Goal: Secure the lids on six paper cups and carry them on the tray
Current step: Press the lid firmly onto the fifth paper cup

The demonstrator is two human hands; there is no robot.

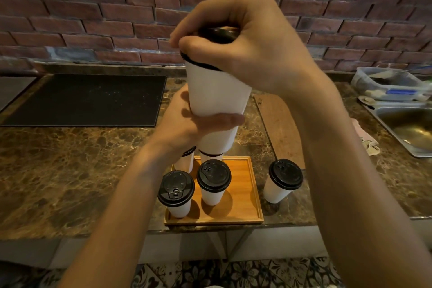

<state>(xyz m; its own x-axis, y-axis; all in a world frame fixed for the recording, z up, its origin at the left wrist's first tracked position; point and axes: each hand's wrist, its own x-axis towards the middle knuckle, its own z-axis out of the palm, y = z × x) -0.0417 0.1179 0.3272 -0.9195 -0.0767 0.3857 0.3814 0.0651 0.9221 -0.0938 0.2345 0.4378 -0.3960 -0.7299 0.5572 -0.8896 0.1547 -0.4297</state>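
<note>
Nearest, on the square wooden tray (pixel 244 196), four white paper cups (pixel 214 180) under glossy black plastic lids, rear pair half hidden; a fifth capped cup (pixel 285 180) just beside it on the marbled stone counter (pixel 70 170). Higher up, sixth cup (pixel 217 93), smooth and tapered, gripped round its lower wall by the left hand (pixel 205 124), right hand (pixel 247 40) curled over its black lid (pixel 217 33), pressing. Remaining, probably: seating, loading two, carrying.

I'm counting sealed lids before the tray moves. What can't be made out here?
Head view only:
- The lid on the held cup: the right hand covers it, so its seal is unclear.
- Two back cups on the tray: mostly hidden by the held cup and left hand.
- The tub contents: blurred, cut by the right edge.
</note>
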